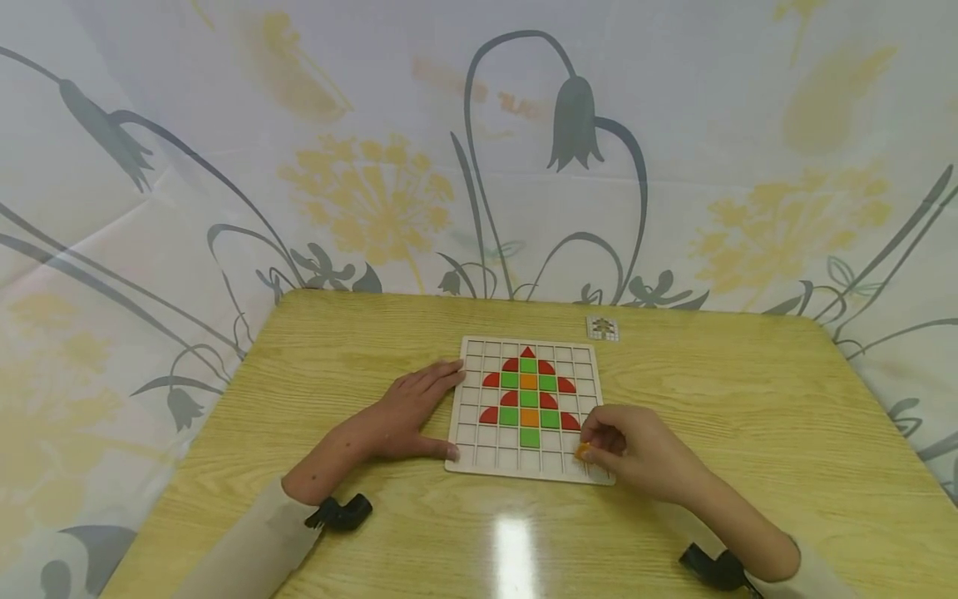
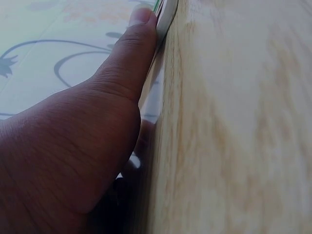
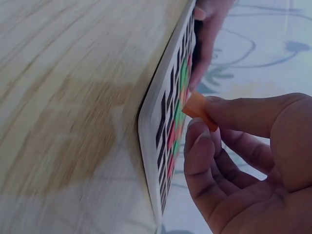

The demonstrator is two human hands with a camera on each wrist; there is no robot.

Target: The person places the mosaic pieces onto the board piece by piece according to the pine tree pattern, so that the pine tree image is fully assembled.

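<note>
A square gridded wooden board (image 1: pixel 479 462) lies on the table, with red, green and orange tiles set in its cells in the shape of a tree. My left hand (image 1: pixel 397 416) rests along the board's left edge, its straight fingers near the upper side and the thumb at the lower left corner. Over the lower right cells, my right hand (image 1: pixel 636 453) pinches an orange tile (image 3: pixel 199 108) between thumb and fingertips. In the right wrist view this tile is held just above the board. A green tile (image 1: pixel 530 438) forms the bottom of the tree's trunk.
Behind the board's upper right corner lies a small card (image 1: pixel 602 328) with a printed tree pattern. The wooden table (image 1: pixel 748 399) reaches back to a flower-patterned cloth (image 1: pixel 674 125). Both sleeves carry dark wrist straps.
</note>
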